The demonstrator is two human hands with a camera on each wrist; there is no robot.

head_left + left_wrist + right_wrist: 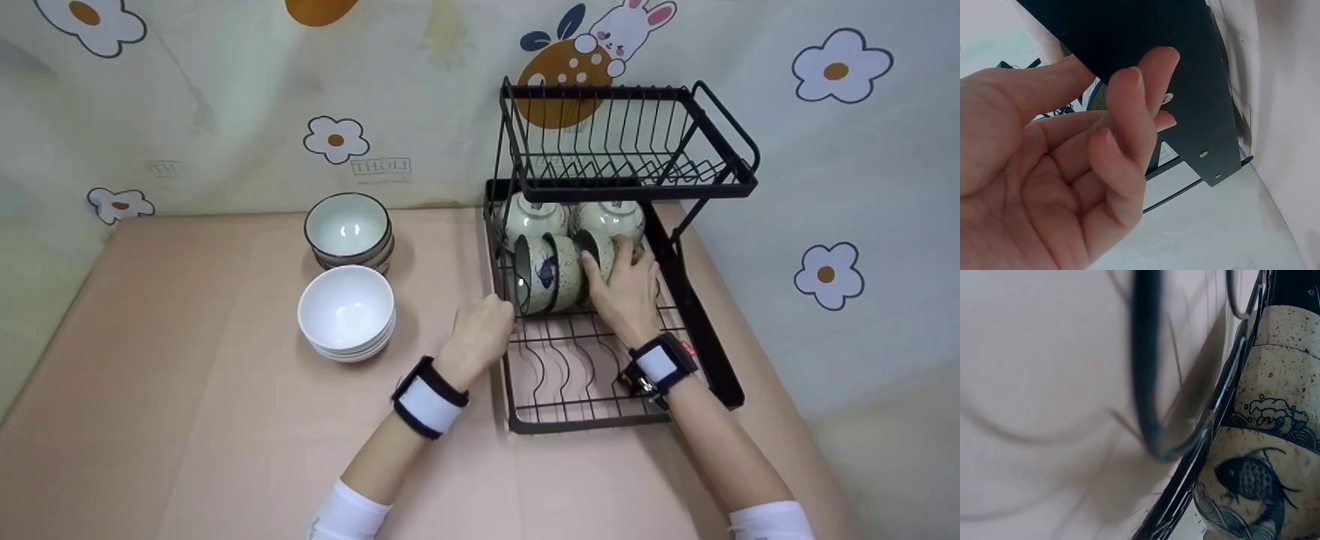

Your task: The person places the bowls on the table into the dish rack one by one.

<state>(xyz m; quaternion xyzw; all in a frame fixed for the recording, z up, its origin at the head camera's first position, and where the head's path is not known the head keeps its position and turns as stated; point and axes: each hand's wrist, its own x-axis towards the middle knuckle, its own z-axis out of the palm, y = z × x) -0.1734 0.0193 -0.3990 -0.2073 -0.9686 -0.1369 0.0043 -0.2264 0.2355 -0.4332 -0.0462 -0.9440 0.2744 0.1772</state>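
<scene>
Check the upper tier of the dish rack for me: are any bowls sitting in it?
No. In the head view the upper tier of the dish rack shows only bare wires, while the speckled bowls stand on the lower tier.

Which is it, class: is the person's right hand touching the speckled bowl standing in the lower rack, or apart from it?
Touching. In the head view the right hand lies against the speckled bowl, its fingers on the rim with no gap.

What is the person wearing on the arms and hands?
Both hands, the left hand and the right hand, are bare. Each wrist carries a black strap with a white band. White sleeves cover the upper forearms near the elbows.
</scene>
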